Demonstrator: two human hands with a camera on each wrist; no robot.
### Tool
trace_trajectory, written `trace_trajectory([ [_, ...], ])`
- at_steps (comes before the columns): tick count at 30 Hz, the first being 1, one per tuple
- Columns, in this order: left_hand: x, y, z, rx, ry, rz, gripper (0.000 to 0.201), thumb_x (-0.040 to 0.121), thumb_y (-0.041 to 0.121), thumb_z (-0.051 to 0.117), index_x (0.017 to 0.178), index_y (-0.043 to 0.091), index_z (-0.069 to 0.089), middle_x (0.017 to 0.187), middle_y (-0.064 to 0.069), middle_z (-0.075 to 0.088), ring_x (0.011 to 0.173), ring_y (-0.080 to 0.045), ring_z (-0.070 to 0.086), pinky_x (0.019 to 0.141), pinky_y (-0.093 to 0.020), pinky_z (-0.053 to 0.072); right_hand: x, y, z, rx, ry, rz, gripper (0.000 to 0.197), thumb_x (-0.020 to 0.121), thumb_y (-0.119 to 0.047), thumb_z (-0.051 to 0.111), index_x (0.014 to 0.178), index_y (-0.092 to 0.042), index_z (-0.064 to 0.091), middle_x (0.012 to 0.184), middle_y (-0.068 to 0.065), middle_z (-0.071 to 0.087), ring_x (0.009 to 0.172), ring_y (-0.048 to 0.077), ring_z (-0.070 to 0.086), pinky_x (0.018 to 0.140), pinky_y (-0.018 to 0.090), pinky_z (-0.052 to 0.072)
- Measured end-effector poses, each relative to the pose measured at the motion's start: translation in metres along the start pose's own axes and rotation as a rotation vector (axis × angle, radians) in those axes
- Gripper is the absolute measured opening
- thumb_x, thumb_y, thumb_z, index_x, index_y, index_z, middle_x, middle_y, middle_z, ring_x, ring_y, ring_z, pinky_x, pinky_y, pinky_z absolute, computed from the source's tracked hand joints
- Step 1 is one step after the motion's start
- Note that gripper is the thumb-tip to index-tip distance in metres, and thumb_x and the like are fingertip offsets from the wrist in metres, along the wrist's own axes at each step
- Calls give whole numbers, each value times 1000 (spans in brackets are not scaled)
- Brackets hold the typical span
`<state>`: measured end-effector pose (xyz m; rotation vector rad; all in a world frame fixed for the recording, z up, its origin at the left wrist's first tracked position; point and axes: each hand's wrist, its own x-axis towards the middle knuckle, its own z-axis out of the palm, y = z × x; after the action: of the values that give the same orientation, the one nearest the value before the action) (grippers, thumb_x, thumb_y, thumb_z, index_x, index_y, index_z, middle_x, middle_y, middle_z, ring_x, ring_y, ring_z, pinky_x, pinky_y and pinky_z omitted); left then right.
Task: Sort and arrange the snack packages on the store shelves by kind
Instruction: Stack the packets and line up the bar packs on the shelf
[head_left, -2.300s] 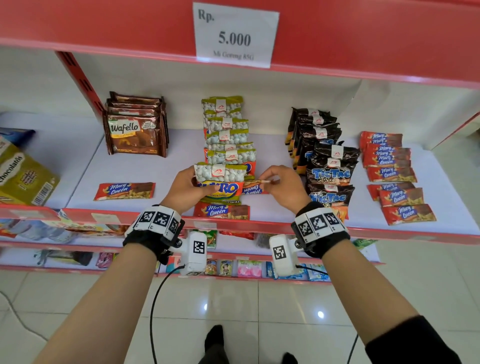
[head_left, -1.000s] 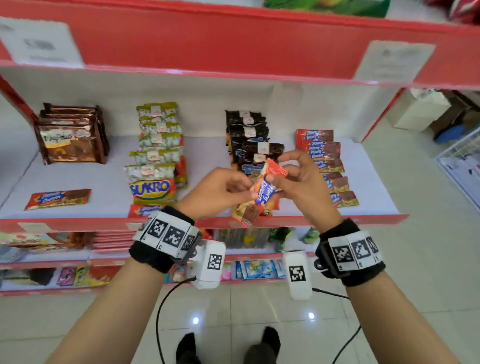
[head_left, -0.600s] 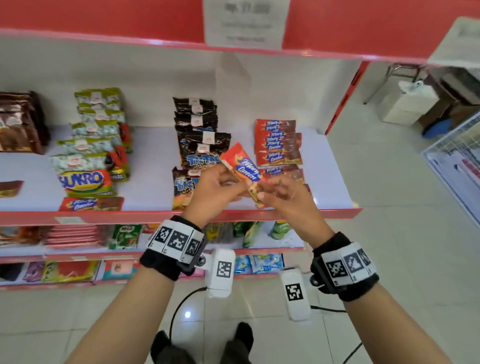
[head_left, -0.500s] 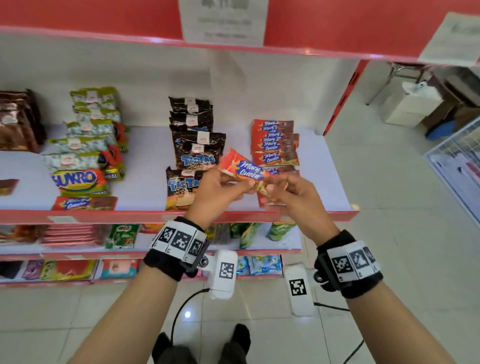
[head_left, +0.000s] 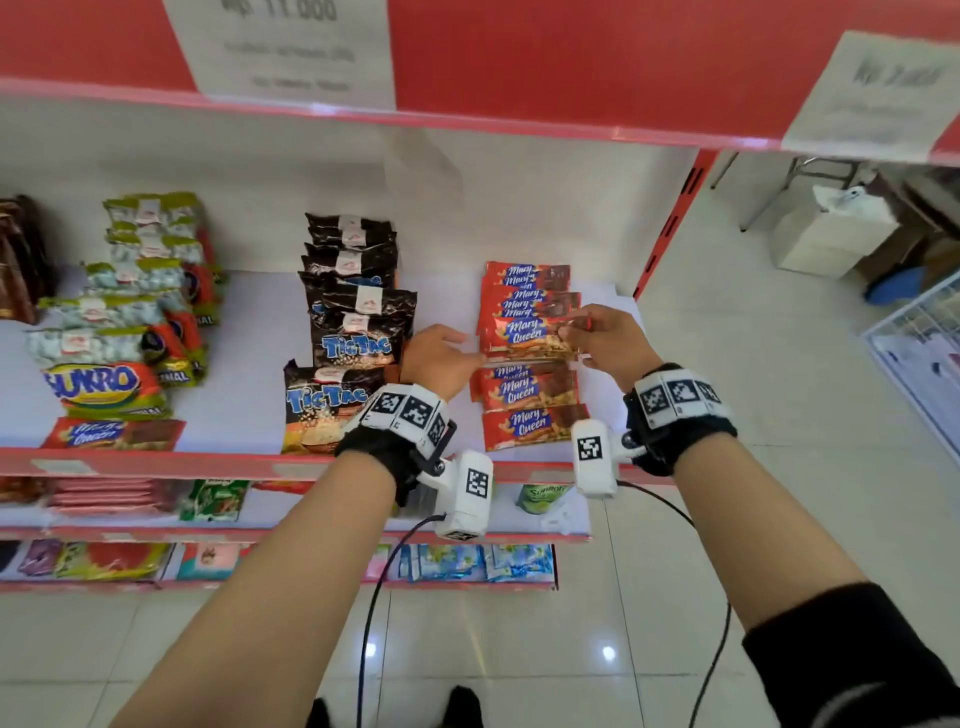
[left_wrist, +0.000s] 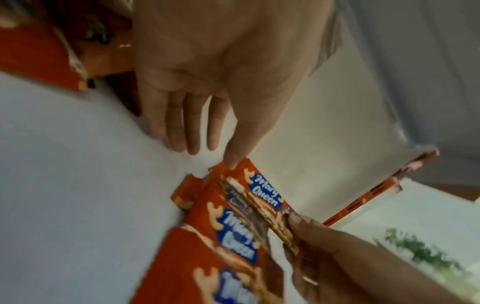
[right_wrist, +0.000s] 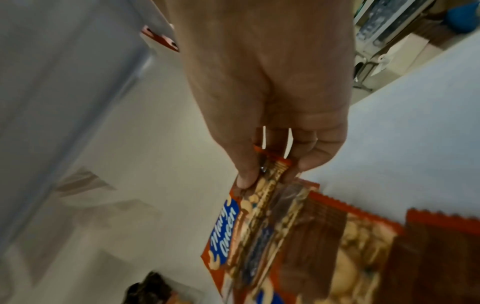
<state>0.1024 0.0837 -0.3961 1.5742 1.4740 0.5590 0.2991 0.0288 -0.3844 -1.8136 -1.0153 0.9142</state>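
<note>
From the head camera, the right hand (head_left: 610, 338) pinches the end of a flat red shiny Mary Queen snack pack (head_left: 524, 338) and holds it just over the row of matching red Mary Queen packs (head_left: 527, 384) on the white shelf (head_left: 249, 410). The left hand (head_left: 436, 358) has its fingers straight and only touches the pack's other end. Half a second ago both hands held the pack up in the air in front of the shelf, and the left hand gripped it. Now it has come down to its own kind, so this pack is nearly sorted. One more red Mary Queen pack (head_left: 111, 434) lies far to the left, below the Sukro bags (head_left: 104, 384), so more sorting is likely left.

From the left wrist camera, the left hand's fingers (left_wrist: 192, 131) are spread flat and one fingertip rests on the pack's corner.

From the right wrist camera, the right hand's thumb and fingers (right_wrist: 246, 172) squeeze the pack's edge.
</note>
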Motion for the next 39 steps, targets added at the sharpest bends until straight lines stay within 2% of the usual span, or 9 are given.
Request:
trace_trajectory([
  [6, 4, -15, 5, 306, -49, 42, 41, 80, 12, 69, 119, 11, 59, 123, -13, 57, 114, -27, 54, 100, -34, 42, 29, 18, -1, -157, -5, 61, 27, 86, -14, 68, 111, -4, 66, 71, -5, 56, 49, 3, 55, 41, 6, 39],
  [10, 2, -20, 9, 250, -88, 70, 37, 73, 15, 79, 106, 12, 62, 110, -11, 62, 97, -24, 59, 79, -28, 45, 32, 18, -1, -139, -44, 101, 27, 83, -10, 71, 108, -1, 66, 94, 9, 63, 83, 17, 62, 76, 29, 58],
  [13, 3, -22, 12, 228, -81, 100, 28, 71, 12, 80, 95, 14, 65, 105, -11, 65, 88, -19, 57, 73, -25, 41, 30, 15, -3, -230, -103, 87, 23, 83, -11, 71, 105, -4, 67, 92, 2, 60, 78, 15, 57, 52, 14, 50],
  [18, 9, -21, 15, 240, -59, 128, 26, 71, 13, 80, 92, 15, 66, 100, -9, 65, 82, -16, 54, 71, -24, 40, 34, 10, -8, -439, -171, 50, 18, 82, -14, 72, 99, -9, 68, 91, -1, 58, 59, 4, 56, 47, 8, 41],
  [21, 14, -20, 15, 271, -62, 147, 23, 71, 15, 79, 87, 19, 63, 98, -8, 64, 81, -17, 54, 70, -25, 40, 35, 4, -6, -505, -109, 11, 13, 77, -13, 76, 84, -13, 65, 95, 1, 57, 80, 15, 54, 58, 17, 41],
  [25, 15, -20, 18, 291, -35, 171, 18, 76, 16, 75, 89, 18, 63, 98, -6, 63, 81, -16, 54, 69, -25, 39, 34, -2, -2, -599, -68, -4, 36, 72, -13, 80, 66, -23, 45, 92, 0, 55, 86, 16, 51, 68, 23, 40],
  [34, 5, -15, 14, 286, -22, 186, 23, 86, 12, 61, 108, 9, 64, 109, -12, 64, 100, -26, 61, 86, -33, 48, 25, -1, 0, -558, 18, -25, 23, 78, -19, 75, 97, -7, 69, 112, 7, 65, 106, 24, 59, 85, 28, 43],
  [37, -7, -14, 3, 179, -9, 209, 29, 88, 3, 49, 113, 3, 62, 110, -15, 66, 99, -27, 62, 89, -34, 50, 12, -9, 2, -549, 78, -80, 18, 84, -22, 68, 94, -7, 70, 116, 9, 65, 108, 27, 58, 90, 32, 42],
  [39, -22, -11, -9, 48, -10, 280, 27, 88, -1, 51, 112, 1, 63, 105, -15, 67, 92, -21, 63, 87, -26, 50, -1, -16, 6, -484, 58, -99, 15, 86, -19, 64, 89, -4, 69, 111, 8, 66, 104, 26, 59, 86, 29, 41],
])
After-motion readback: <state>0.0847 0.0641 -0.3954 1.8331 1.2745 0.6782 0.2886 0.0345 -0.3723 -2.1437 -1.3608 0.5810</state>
